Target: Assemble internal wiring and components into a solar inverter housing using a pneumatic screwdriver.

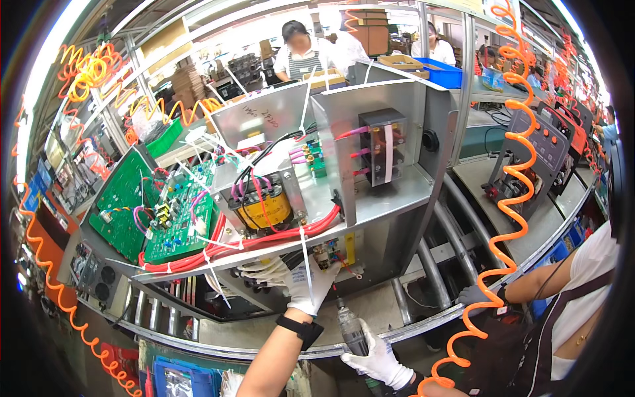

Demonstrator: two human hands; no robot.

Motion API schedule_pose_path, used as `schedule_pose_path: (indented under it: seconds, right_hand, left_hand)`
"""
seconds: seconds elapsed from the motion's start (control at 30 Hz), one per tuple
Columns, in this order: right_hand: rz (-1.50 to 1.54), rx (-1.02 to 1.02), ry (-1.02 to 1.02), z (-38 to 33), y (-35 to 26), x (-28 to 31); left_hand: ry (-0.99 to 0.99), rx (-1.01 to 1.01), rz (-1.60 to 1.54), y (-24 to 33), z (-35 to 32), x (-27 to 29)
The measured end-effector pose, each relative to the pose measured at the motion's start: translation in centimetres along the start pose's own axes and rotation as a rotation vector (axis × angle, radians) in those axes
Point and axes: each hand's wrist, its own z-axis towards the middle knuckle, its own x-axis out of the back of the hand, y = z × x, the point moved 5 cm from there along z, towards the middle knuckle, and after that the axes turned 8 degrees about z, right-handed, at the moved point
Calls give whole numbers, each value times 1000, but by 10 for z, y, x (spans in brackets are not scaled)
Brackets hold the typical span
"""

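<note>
My left hand (309, 286), in a white glove, reaches under the shelf of an open metal equipment chassis (390, 212). It is close to a small circuit board (325, 254) and white wires (264, 272); its fingertips are partly hidden. Closed around a grey and black power screwdriver (352, 329), my gloved right hand (380, 360) holds the tool with its bit pointing up toward the chassis opening. On the upper shelf are a yellow-wrapped transformer (264, 210), green circuit boards (182, 221) and a bundle of red cables (284, 237) with white cable ties.
The chassis stands on a roller conveyor (456, 241). An orange coiled hose (519, 175) hangs at the right, near a co-worker's grey-gloved hand (472, 296). Another unit (539, 149) stands farther right. Blue bins (188, 377) are below the front edge. A person (304, 56) works behind.
</note>
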Motion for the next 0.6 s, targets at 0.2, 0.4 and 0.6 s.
schedule_pose_path:
  seconds: [0.2, 0.4, 0.6]
  right_hand:
    - [189, 69, 7, 3, 3, -8]
    - [662, -238, -132, -5, 17, -2]
    - [685, -234, -144, -5, 18, 4]
  left_hand:
    - [53, 4, 14, -10, 1, -8]
    - [82, -131, -31, -17, 6, -10]
    - [13, -417, 65, -28, -5, 11]
